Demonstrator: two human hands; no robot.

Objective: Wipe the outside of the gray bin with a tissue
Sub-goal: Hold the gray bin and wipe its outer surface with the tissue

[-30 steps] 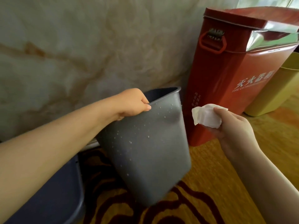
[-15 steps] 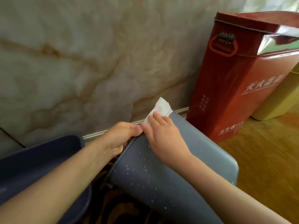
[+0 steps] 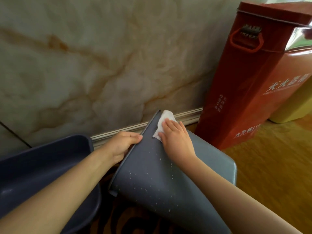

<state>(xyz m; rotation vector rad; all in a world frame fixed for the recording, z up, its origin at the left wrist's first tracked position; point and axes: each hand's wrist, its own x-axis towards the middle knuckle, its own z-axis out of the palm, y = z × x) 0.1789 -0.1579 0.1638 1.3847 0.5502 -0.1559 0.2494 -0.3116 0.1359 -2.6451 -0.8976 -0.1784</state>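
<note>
The gray bin (image 3: 152, 186) lies tipped on its side, its mouth to the left and its base toward the right. White droplets speckle its upper face. My left hand (image 3: 123, 144) grips the bin's rim, thumb on the outside and fingers hidden inside. My right hand (image 3: 175, 139) presses a white tissue (image 3: 163, 123) flat against the bin's outer wall near the far corner of the rim, fingers straight.
A dark blue tub (image 3: 38, 168) sits at the left under my left forearm. A tall red metal box (image 3: 253, 85) stands at the right against the marble wall (image 3: 84, 65), with a yellow bin (image 3: 293, 108) behind it. Patterned carpet (image 3: 270, 166) covers the floor.
The bin went from hanging upright-tilted in my left hand to lying on its side. My right hand brought the tissue onto its wall and has slid a little along it.
</note>
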